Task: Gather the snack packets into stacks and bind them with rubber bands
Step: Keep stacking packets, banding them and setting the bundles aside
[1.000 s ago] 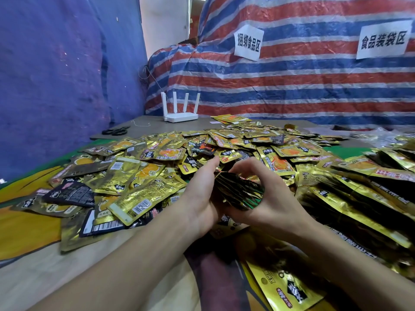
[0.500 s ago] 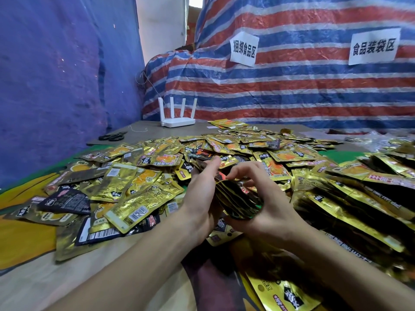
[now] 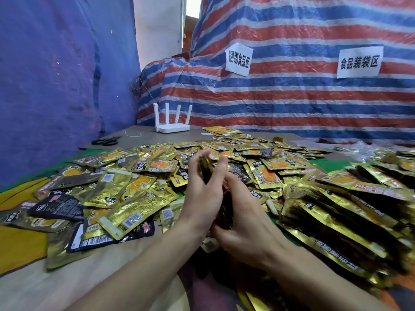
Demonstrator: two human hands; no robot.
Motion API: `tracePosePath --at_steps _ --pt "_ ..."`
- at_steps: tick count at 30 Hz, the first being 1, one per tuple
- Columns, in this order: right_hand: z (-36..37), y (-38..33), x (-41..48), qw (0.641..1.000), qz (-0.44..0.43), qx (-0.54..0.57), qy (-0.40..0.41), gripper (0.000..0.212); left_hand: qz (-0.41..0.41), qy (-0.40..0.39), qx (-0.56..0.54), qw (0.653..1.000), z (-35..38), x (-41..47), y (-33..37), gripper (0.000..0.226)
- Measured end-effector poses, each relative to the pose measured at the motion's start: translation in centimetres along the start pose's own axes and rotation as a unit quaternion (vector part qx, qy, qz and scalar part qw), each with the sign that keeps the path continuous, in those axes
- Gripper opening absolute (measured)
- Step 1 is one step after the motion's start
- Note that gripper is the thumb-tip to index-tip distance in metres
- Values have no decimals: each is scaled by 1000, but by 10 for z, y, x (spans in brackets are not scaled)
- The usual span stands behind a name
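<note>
The person holds a stack [image 3: 226,208] of packets on edge between both hands, just above the loose packets [image 3: 125,198] that cover the table [image 3: 33,286]. The left hand [image 3: 203,198] grips the stack's upper part: its thumb lies along the near side, and its fingers [image 3: 195,159] reach up the far side, nearly straight. They are blurred, so the exact hold is hard to read. The right hand [image 3: 247,223] sits lower and to the right, with its fingers curled in against the bottom of the stack.

A deeper heap [image 3: 341,212] of packets slopes up at the right edge. At the far end of the table stands a white router [image 3: 171,127], with scissors [image 3: 105,141] well to its left. Behind hangs a striped tarp [image 3: 292,104] bearing two paper signs [image 3: 239,59].
</note>
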State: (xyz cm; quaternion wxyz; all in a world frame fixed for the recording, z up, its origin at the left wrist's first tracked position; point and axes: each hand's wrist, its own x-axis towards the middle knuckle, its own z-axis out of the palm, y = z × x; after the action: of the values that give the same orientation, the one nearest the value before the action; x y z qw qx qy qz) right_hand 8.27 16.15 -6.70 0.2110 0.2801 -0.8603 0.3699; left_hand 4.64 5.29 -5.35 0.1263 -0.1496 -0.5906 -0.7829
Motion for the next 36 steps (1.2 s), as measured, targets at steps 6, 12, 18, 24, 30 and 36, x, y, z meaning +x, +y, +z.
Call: tracePosePath --at_steps 6,12,18,24,30,36 --pt "-23 2 0 998 42 -38 -18 70 -30 -97 42 994 -4 1 4 57" --pt "-51 -2 9 988 101 -113 -20 65 -42 -59 93 993 -5 -1 3 54" --pt "-56 -17 31 894 229 -375 -91 73 -57 35 118 991 -14 6 7 34" --pt "-21 -2 37 752 256 -558 -241 63 -21 72 199 977 -24 9 5 17" --pt "-42 12 47 826 303 -359 -313 84 -19 56 252 966 -28 11 2 21" --pt "-41 5 50 908 219 -309 -178 92 31 55 288 955 -26 10 13 37"
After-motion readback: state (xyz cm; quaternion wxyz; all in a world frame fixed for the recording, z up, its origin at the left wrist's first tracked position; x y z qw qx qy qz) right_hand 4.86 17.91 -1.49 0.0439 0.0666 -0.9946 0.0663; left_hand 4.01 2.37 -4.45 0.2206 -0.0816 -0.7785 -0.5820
